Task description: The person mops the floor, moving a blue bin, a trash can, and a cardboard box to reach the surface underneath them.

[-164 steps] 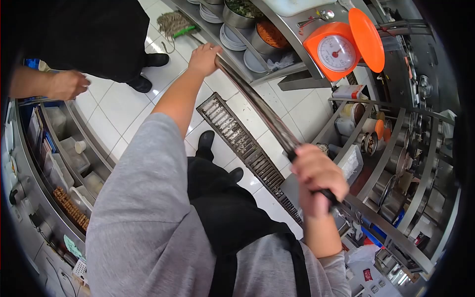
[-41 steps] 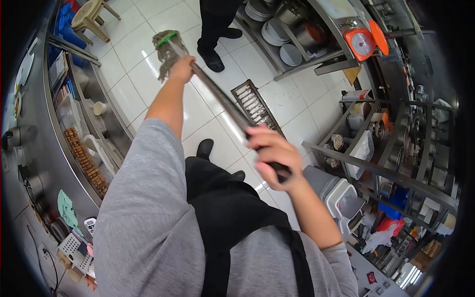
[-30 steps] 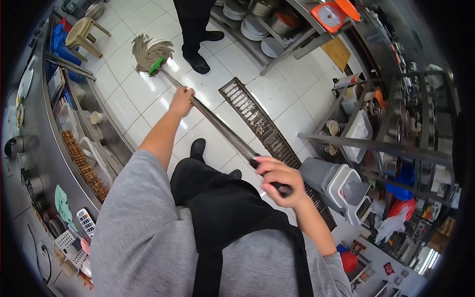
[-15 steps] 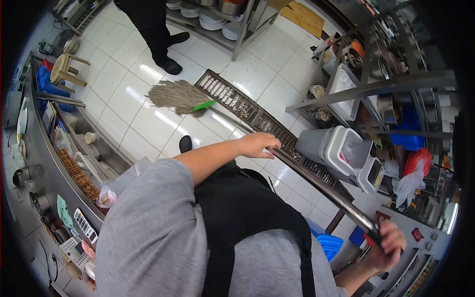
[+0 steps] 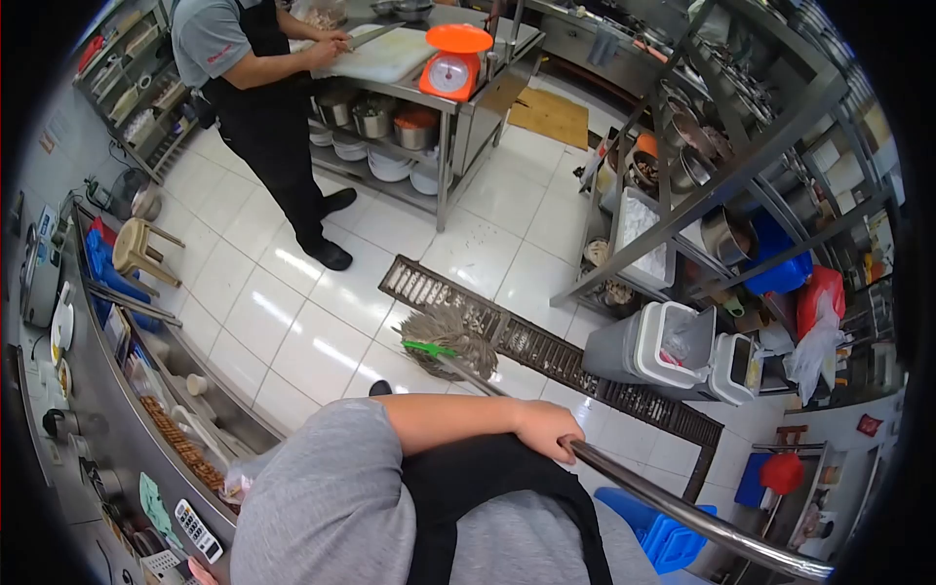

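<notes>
My left hand (image 5: 548,429) is wrapped around the metal handle (image 5: 682,509) of a mop, in front of my black apron. The handle slants from the floor up to the lower right edge of the view. At its far end, the grey string mop head (image 5: 458,336) lies on the white tiles, up against the floor drain grate (image 5: 531,341) and partly over its edge. A green clamp (image 5: 429,348) joins the strands to the handle. My right hand is out of view, beyond the handle's upper end.
A co-worker (image 5: 258,117) stands at a steel table with a knife over a white cutting board (image 5: 385,57); an orange scale (image 5: 453,68) stands nearby. Grey bins (image 5: 624,346) and a steel rack (image 5: 702,185) are on the right. A counter (image 5: 127,409) runs along the left.
The mop head has moved nearer to me, from beyond the grate's far end to alongside it. My view has tilted up, showing the co-worker's upper body. My right hand has left view.
</notes>
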`<state>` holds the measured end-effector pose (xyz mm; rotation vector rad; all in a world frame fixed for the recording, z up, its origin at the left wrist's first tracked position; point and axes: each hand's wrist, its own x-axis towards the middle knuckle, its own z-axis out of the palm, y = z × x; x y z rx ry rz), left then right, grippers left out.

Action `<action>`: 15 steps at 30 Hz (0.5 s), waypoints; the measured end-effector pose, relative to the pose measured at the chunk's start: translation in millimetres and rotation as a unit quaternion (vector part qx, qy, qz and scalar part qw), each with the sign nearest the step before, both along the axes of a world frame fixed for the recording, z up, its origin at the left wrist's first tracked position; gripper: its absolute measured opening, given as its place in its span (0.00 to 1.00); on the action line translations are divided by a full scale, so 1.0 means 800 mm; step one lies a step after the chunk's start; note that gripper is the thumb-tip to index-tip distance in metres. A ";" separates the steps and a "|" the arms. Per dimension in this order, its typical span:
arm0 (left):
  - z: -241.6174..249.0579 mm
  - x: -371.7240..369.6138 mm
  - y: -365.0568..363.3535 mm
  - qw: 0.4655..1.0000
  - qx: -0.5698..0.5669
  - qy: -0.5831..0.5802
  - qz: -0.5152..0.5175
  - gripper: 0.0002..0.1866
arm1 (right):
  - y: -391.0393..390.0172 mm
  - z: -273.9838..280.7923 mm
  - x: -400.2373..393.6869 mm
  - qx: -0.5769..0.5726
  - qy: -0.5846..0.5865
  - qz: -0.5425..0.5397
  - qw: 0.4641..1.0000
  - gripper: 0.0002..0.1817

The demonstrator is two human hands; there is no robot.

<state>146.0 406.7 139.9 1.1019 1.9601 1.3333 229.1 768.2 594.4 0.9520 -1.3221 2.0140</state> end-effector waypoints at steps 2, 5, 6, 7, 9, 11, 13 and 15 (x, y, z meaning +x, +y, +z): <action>0.029 0.010 -0.025 0.998 0.003 -0.040 -0.039 0.18 | 0.009 0.001 0.004 0.010 0.010 -0.021 1.000 0.14; 0.010 0.019 -0.068 0.997 -0.027 -0.059 -0.053 0.17 | -0.028 -0.029 -0.018 0.017 -0.073 0.023 0.997 0.16; -0.002 0.025 -0.090 0.998 -0.030 -0.047 -0.013 0.14 | -0.040 -0.047 -0.028 0.005 -0.106 0.059 0.993 0.17; -0.020 0.031 -0.110 0.999 -0.030 -0.045 -0.007 0.14 | -0.065 -0.070 -0.040 0.023 -0.105 0.033 0.994 0.17; -0.056 0.045 -0.148 0.987 0.047 0.027 0.149 0.13 | -0.093 -0.125 -0.063 -0.038 -0.163 0.154 0.974 0.15; -0.083 0.062 -0.189 0.980 0.034 0.028 0.193 0.12 | -0.159 -0.175 -0.077 -0.016 -0.172 0.191 0.966 0.18; -0.131 0.079 -0.240 0.964 -0.082 -0.022 0.253 0.10 | -0.255 -0.212 -0.076 0.010 -0.213 0.224 0.951 0.17; -0.174 0.094 -0.313 0.949 -0.199 -0.011 0.243 0.08 | -0.333 -0.249 -0.069 0.096 -0.275 0.240 0.926 0.17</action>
